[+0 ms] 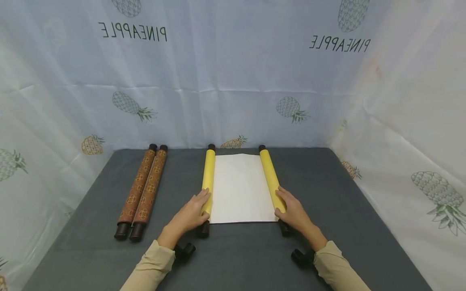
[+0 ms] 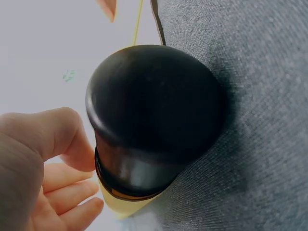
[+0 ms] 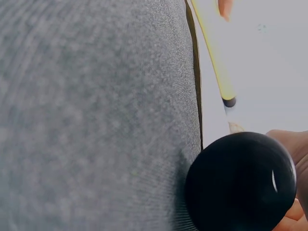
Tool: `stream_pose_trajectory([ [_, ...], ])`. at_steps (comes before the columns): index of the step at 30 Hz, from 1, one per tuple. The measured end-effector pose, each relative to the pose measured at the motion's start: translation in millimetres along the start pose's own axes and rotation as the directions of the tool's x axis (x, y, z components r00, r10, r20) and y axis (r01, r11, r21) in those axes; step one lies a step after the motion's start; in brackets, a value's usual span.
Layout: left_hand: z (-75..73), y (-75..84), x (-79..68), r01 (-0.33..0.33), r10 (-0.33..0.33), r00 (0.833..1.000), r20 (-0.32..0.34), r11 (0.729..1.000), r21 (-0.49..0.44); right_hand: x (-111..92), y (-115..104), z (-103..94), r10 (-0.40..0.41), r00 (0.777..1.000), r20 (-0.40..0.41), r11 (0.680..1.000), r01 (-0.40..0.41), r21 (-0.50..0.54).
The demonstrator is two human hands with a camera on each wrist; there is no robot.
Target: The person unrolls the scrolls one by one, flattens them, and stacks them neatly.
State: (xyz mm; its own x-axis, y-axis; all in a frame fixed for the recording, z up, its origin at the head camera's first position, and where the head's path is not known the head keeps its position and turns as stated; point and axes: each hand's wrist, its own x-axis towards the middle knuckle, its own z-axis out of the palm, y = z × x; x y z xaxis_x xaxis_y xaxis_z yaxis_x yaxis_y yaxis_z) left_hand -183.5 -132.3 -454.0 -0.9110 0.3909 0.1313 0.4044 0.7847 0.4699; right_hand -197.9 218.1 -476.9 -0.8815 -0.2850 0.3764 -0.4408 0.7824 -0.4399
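Observation:
A partly unrolled scroll lies on the table, its white sheet (image 1: 242,188) spread between two yellow rolls with black end knobs. My left hand (image 1: 191,210) holds the near part of the left yellow roll (image 1: 209,169), thumb on the near side and fingers over it. At the right yellow roll (image 1: 269,169), my right hand (image 1: 293,208) grips the near part in the same way. The left wrist view shows a black knob (image 2: 154,101) close up beside the thumb. Another black knob (image 3: 240,183) partly hides the right hand in the right wrist view.
Two brown patterned scrolls (image 1: 149,188) with black knobs lie rolled up side by side on the left of the dark grey table (image 1: 233,258). A pineapple-print curtain (image 1: 233,81) surrounds the back and sides. Black wrist cameras (image 1: 185,251) sit at both wrists.

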Motion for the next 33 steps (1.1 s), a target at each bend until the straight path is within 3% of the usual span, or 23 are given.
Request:
stream_pose_trajectory([
  [10, -1.4, -1.5, -0.6, 0.041, -0.041, 0.998, 0.044, 0.999, -0.005, -1.1, 3.6, -0.8, 0.021, 1.000, 0.021, 1.000, -0.021, -0.005],
  [21, -0.7, -3.6, -4.2, 0.050, -0.048, 0.999, -0.022, 0.997, 0.054, 0.2, 4.4, -4.8, 0.085, 0.993, 0.077, 0.996, -0.082, -0.036],
  [33, 3.3, -8.1, -6.5, 0.041, -0.038, 0.998, -0.040, 0.998, 0.056, -3.5, 8.6, -7.2, 0.062, 0.997, 0.051, 0.998, -0.060, -0.035],
])
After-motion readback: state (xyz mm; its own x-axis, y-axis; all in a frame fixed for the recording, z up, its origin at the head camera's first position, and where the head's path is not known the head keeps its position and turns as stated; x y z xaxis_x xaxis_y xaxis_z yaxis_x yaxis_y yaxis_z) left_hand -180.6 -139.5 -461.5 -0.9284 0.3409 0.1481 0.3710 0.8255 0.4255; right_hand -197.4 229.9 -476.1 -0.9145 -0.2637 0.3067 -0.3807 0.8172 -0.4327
